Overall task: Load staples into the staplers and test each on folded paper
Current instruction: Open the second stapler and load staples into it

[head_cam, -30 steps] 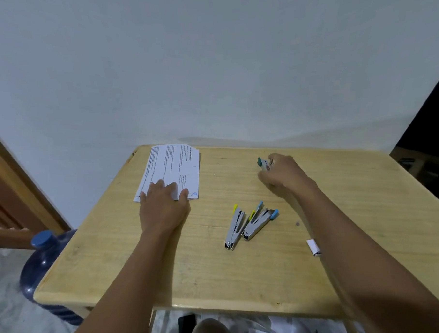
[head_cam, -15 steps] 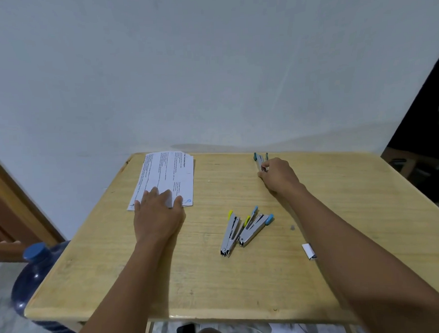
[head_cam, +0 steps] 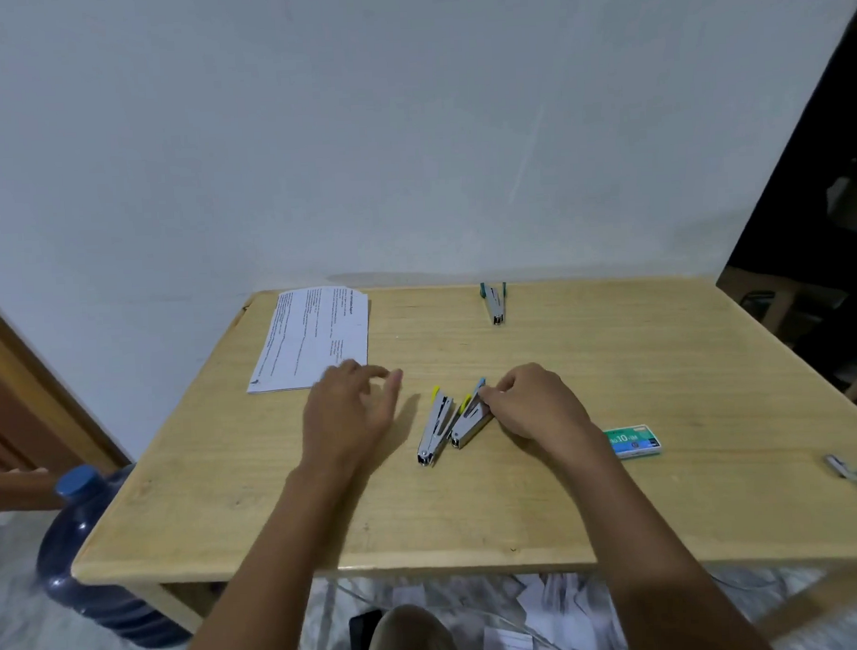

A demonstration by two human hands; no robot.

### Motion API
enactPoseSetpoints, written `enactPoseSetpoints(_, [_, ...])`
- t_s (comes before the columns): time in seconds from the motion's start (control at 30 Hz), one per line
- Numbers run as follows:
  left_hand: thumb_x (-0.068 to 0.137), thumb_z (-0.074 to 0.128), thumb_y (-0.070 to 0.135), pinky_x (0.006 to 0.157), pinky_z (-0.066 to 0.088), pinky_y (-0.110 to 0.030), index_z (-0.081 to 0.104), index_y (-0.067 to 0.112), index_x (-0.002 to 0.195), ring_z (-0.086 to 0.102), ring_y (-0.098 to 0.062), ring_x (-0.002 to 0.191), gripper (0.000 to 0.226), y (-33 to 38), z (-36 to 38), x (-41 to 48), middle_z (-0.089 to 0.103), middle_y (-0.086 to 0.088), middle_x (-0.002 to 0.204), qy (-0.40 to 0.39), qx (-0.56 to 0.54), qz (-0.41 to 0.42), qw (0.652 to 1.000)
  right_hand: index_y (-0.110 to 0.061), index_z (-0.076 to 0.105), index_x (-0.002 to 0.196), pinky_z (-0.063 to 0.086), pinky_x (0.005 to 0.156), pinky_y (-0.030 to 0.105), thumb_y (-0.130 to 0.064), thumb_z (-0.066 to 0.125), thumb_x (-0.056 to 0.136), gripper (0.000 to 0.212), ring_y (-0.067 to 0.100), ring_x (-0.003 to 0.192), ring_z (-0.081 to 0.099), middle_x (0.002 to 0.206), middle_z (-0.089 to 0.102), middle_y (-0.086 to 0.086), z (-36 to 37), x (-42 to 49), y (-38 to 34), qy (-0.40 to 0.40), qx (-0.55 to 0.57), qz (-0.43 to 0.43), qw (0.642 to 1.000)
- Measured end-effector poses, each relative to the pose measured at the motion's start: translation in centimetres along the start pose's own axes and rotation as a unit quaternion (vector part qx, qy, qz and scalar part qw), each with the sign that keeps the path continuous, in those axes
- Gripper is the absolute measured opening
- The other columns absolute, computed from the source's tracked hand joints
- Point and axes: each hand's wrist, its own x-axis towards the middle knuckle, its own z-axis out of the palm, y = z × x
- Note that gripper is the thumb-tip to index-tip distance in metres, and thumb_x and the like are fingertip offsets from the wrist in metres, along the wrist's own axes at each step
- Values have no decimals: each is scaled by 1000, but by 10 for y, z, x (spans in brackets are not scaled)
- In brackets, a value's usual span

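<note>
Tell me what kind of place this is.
Probably a room in a home: a plain wooden table against a bare white wall, a big water jug on the floor beside it.

Bare forearms, no sleeves; perhaps tan trousers (head_cam: 410, 635) below.

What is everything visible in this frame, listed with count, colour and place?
Light wooden table: one, tan, against the white wall.
Printed paper sheets: one stack, white with black text, far left corner of the table.
Small metal staplers with yellow tabs: two, grey, side by side at table centre, the right one under the right hand's fingers.
Metal stapler with teal ends: one, grey, far edge of the table.
Staple box: one, green and white, right of centre.
Loose staple strips: a few, grey, right edge.
Water jug: one, dark blue, on the floor at left.
Paper scraps: several, white, on the floor under the table.
Left hand: open, above the table near the paper.
Right hand: on the right-hand stapler.
</note>
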Motion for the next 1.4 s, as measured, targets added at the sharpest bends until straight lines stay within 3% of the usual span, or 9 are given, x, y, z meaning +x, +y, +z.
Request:
enactPoseSetpoints(0.13, [84, 55, 63, 72, 45, -34, 75, 31, 77, 58, -13, 71, 38, 31, 10, -33, 59, 10, 67, -83, -2, -28, 996, -7, 69, 91, 41, 59, 28, -36, 56, 88, 32, 27, 76, 61, 81, 65, 7, 10, 7, -1, 26, 17, 30, 999])
enactPoseSetpoints(0.33, [89, 56, 54, 73, 38, -36, 77, 30, 86, 53, -20, 72, 31, 39, 17, -42, 55, 7, 65, -75, -20, -34, 996, -9, 66, 94, 40, 63, 30, -29, 49, 90, 27, 28, 85, 63, 91, 69, 8, 17, -11, -4, 70, 21, 15, 997])
enactPoseSetpoints(0.53, [91, 53, 54, 69, 35, -34, 78, 31, 93, 51, -18, 69, 33, 38, 15, -43, 50, 10, 62, -80, -18, -28, 996, -19, 61, 98, 42, 57, 27, -27, 49, 97, 14, 14, 75, 61, 86, 61, -5, 25, -28, -8, 63, 171, -16, 983])
enactPoseSetpoints(0.67, [90, 50, 56, 85, 44, -39, 73, 30, 109, 56, -15, 86, 39, 43, 7, -44, 59, 11, 82, -61, -96, -79, 990, -26, 63, 100, 56, 81, 34, -27, 64, 92, 8, 15, 90, 69, 97, 69, -4, 31, -38, -5, 61, 352, -43, 933])
enactPoseSetpoints(0.83, [90, 65, 44, 69, 45, -15, 75, 31, 105, 61, -8, 77, 22, 66, -19, -52, 72, 4, 90, -144, -282, -46, 948, -30, 66, 104, 58, 89, 36, -26, 73, 87, 18, 11, 94, 72, 107, 73, 0, 17, -55, 1, 43, 470, -89, 877])
enactPoseSetpoints(1.1, [90, 71, 20, 73, 58, -26, 79, 12, 95, 67, -17, 79, 13, 86, -28, -60, 76, -11, 87, -205, -422, -122, 875, -26, 69, 105, 55, 95, 43, -17, 72, 88, 19, 15, 94, 74, 101, 76, 1, -4, -76, 5, 39, 510, -126, 850])
enactPoseSetpoints(1.23, [91, 69, 20, 82, 58, -41, 79, 9, 92, 67, -21, 81, 15, 92, -25, -63, 75, -14, 86, -200, -432, -116, 872, -20, 70, 105, 55, 95, 41, -14, 71, 89, 18, 16, 97, 73, 98, 77, 2, -3, -82, 7, 64, 545, -116, 828])
enactPoseSetpoints(1.3, [92, 67, 20, 77, 61, -37, 76, 4, 92, 70, -23, 83, 19, 98, -25, -63, 75, -14, 86, -186, -452, -131, 863, -19, 69, 103, 56, 93, 36, -13, 70, 89, 15, 14, 97, 73, 100, 76, 3, -1, -85, 10, 99, 577, -95, 805])
enactPoseSetpoints(1.4, [95, 63, 22, 69, 59, -30, 71, 0, 91, 74, -23, 88, 24, 102, -30, -58, 75, -14, 88, -116, -546, -229, 798, -12, 66, 104, 58, 88, 29, -11, 66, 92, 12, 16, 98, 73, 113, 70, 14, -6, -91, 19, 131, 662, -55, 736])
